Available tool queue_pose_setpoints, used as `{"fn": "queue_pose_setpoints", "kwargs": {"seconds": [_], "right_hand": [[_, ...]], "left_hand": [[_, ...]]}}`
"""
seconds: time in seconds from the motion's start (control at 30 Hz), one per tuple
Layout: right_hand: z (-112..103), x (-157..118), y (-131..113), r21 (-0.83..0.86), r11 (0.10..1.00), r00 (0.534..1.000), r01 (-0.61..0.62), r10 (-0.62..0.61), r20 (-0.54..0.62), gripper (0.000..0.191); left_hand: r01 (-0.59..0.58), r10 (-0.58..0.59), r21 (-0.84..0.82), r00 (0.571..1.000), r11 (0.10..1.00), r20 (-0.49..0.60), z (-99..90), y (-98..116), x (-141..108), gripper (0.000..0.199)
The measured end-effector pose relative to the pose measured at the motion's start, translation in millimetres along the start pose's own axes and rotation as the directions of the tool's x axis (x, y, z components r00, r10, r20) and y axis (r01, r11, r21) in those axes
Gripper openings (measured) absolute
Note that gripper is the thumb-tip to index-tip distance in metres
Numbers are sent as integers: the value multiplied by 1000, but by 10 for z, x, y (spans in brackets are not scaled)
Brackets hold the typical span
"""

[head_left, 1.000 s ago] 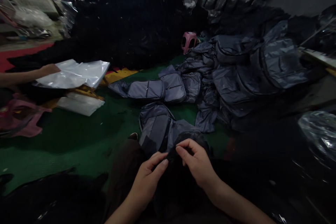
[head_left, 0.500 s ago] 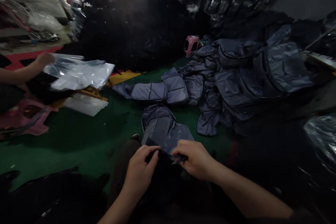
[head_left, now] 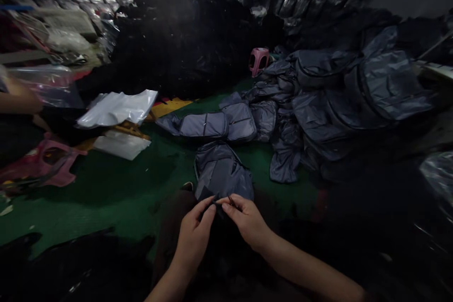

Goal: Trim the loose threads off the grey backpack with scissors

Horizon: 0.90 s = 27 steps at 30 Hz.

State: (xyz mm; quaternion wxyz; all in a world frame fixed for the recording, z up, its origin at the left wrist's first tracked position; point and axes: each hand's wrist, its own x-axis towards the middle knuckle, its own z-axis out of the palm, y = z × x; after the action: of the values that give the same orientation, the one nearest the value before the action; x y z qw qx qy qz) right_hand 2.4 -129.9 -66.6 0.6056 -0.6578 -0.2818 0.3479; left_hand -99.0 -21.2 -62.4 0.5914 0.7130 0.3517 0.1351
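My left hand (head_left: 194, 230) and my right hand (head_left: 246, 219) meet at the centre, fingertips pinching the top edge of a black fabric bag (head_left: 226, 250) that lies dark across my lap. A thin dark tab or zip pull (head_left: 230, 201) shows between my right fingers, too small to name with certainty. Just beyond my hands, a grey backpack (head_left: 219, 170) lies flat on the floor, its lower edge close to my fingers. Most of the black bag is lost in shadow.
A heap of grey backpacks (head_left: 318, 99) fills the right side, with a pink stool (head_left: 258, 61) behind it. Black piles and bagged stock rise at the back. White plastic bags (head_left: 116, 108) lie on green flooring (head_left: 106, 188). A co-worker's arm (head_left: 21, 101) enters at left, above a pink bag (head_left: 49, 163).
My hands have drawn closer together, with the right hand moving left and pinching nearer the left. The co-worker's hand has moved left, carrying clear plastic sheeting away from the white bags.
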Motion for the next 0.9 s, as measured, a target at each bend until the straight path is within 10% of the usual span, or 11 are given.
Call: {"fn": "queue_pose_setpoints", "kwargs": {"seconds": [0.23,0.43,0.6,0.9], "right_hand": [[49,1,97,213,967,988,-139,150,-36,15],[-93,118,28,25,998,989,-52,48,142,23],[-74,158,107,21,992,992,-125,125,0,28],[-123,8,54,18,978,977,-207,208,-45,31]], "left_hand": [[84,-80,-62,995,995,54,5,-51,8,37],[-136,121,87,979,987,164,16,-69,9,27],[-176,156,70,962,982,225,10,-49,-4,27],[365,-313,-386,930,847,192,25,-237,41,40]]}}
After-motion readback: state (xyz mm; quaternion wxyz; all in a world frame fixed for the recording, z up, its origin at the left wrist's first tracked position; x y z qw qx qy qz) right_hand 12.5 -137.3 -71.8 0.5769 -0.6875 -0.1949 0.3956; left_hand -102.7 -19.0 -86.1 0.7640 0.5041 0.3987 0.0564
